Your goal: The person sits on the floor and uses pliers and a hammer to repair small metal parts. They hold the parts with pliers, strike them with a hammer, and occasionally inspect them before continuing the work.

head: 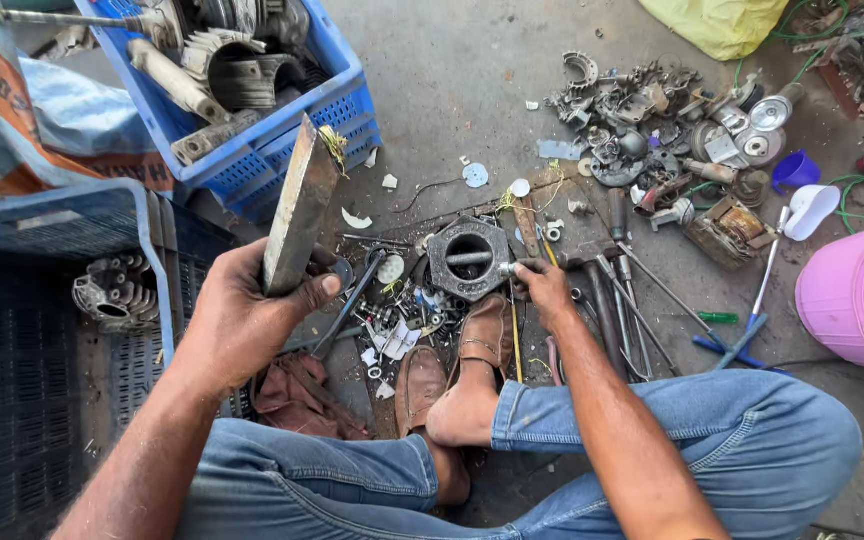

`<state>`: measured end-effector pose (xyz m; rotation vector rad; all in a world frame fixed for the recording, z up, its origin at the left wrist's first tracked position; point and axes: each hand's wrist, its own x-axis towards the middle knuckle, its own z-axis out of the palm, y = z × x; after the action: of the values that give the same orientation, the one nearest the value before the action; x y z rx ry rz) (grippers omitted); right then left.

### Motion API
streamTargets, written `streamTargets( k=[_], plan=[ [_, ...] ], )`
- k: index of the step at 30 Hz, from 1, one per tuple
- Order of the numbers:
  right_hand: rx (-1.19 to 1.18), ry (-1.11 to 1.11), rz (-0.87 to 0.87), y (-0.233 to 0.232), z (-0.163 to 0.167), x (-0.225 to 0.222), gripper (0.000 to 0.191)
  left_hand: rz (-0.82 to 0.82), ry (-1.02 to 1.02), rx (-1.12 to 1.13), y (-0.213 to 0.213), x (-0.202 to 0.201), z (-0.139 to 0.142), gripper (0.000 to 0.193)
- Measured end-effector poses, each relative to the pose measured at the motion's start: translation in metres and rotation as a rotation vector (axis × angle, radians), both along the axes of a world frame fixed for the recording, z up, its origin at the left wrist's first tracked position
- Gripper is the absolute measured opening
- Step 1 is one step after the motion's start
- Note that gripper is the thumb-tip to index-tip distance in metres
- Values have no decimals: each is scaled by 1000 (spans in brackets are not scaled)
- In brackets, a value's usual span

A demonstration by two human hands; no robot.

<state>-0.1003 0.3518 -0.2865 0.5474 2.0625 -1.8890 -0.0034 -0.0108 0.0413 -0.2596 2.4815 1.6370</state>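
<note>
Steadying octagonal metal housing (468, 257) on floor by brown shoes (457, 360); right hand (544, 288) pinching short pin (505, 269) against its rim. Left hand (242, 320) clenched round raised flat metal bar (298, 210). Mid-strike setup, likely; next blow needs pin held square. Blue crates (252, 150) left, scrap pile (662, 130) right.

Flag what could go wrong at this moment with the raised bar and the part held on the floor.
The left hand holds a heavy flat metal bar raised, while the right hand pinches a rod at the dark metal casting; a swing could catch those fingers. A sandalled foot sits right beside the casting, also exposed. Loose screws and scraps around it might fly.
</note>
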Motion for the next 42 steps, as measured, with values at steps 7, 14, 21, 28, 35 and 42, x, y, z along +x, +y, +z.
streamTargets(
  k=[7,14,21,28,35,42],
  plan=[
    [160,97,29,-2,-3,5,25,-3,-23,-22,4,1,7,30],
    [645,368,186,-11,-1,12,29,-5,-13,-20,8,0,10,29],
    [662,367,188,-37,3,0,28,-7,-28,-15,8,-1,10,30],
    [761,315,148,-53,2,-12,33,-21,-1,17,6,-2,9,29],
    [716,352,47,-59,-10,-22,31,-30,-7,20,5,-3,7,29],
    [734,347,91,-58,-3,-38,33,-29,-23,7,4,-5,8,30]
  ],
)
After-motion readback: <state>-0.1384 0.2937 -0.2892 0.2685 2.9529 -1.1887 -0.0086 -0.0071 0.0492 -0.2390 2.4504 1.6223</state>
